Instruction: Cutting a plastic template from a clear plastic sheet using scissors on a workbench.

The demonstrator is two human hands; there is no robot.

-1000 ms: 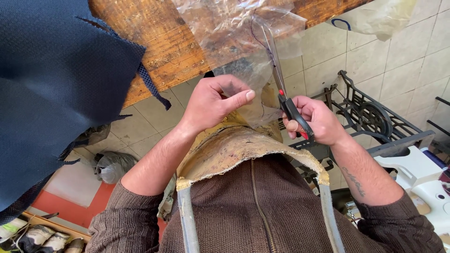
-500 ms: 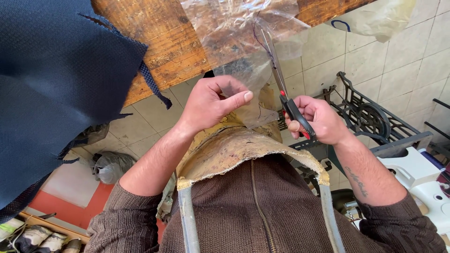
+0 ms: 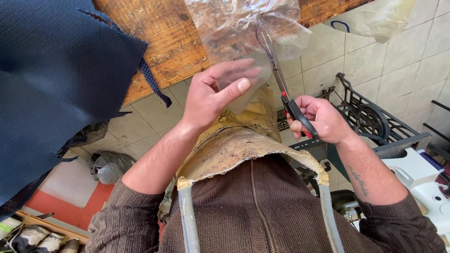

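One view only, head cam: the clear plastic sheet [image 3: 243,28] is pinched in the left hand [image 3: 211,96] mid-scene, and scissors [image 3: 286,96] are gripped by the right hand [image 3: 321,119]. Blades sit closed against it; cutting looks barely started.

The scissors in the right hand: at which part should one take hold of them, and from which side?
Take the scissors by the black and red handle loops, coming from the right side and below, as the right hand does. The blades point up and away into the clear plastic bag, so that end is sharp and occupied. The left hand pinches the plastic beside the blades.
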